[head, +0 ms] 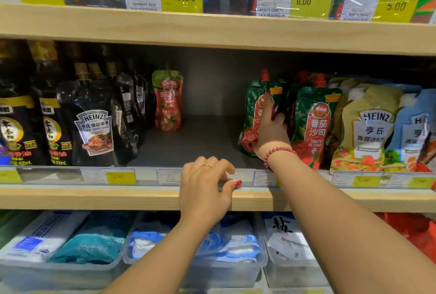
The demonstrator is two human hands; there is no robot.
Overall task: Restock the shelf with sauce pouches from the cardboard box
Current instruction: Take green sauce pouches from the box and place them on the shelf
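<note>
My right hand (pixel 271 132) grips a green-and-red ketchup pouch (pixel 253 109) that stands upright on the middle shelf (pixel 195 142), thumb on its front and fingers behind it. A second matching ketchup pouch (pixel 315 124) stands just to its right. My left hand (pixel 205 185) rests on the shelf's front rail (pixel 247 177), fingers curled over the edge and holding nothing. One red tomato sauce pouch (pixel 168 100) stands alone at the back of the gap. The cardboard box is out of view.
Black Heinz pepper sauce pouches (pixel 94 128) and dark bottles (pixel 14 126) fill the shelf's left. Heinz salad dressing pouches (pixel 368 128) stand on the right. The shelf above (pixel 212 29) carries bottles and price tags. Clear bins of salt bags (pixel 224 246) sit below.
</note>
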